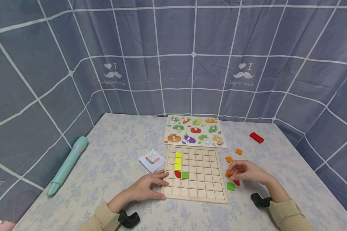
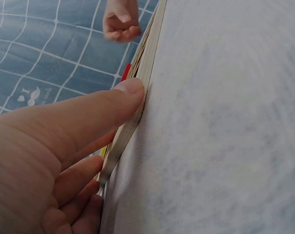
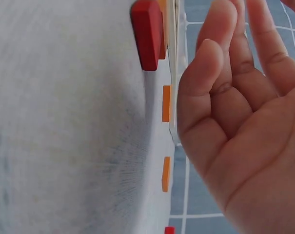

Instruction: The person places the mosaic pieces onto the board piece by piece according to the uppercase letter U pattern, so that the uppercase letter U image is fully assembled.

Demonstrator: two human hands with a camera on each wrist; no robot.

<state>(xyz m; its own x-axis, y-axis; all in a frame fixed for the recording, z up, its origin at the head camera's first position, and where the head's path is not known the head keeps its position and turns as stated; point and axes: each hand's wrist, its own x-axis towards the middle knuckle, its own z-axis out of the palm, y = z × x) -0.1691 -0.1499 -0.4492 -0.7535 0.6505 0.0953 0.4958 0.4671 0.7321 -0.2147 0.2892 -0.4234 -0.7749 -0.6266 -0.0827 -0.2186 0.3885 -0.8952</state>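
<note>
My left hand (image 1: 141, 189) rests at the left edge of a wooden grid board (image 1: 200, 194). Its thumb (image 2: 127, 92) touches the board's side in the left wrist view. On the board lie a column of yellow squares (image 1: 178, 161), a red quarter-round piece (image 1: 177, 174) and a green square (image 1: 185, 175). My right hand (image 1: 250, 172) hovers just right of the board, its fingers (image 3: 201, 68) loosely bent with nothing between them. Beneath it lie an orange square (image 1: 227, 174) and a partly hidden red piece (image 1: 236, 183). Nearer me is a loose green square (image 1: 230, 186).
A pattern card (image 1: 144, 159) lies left of the board. Behind stands a vegetable peg puzzle (image 1: 195, 138). More orange squares (image 1: 238, 151) and a red bar (image 1: 256, 138) lie at right. A mint-green tube-shaped case (image 1: 66, 168) lies along the table's left edge.
</note>
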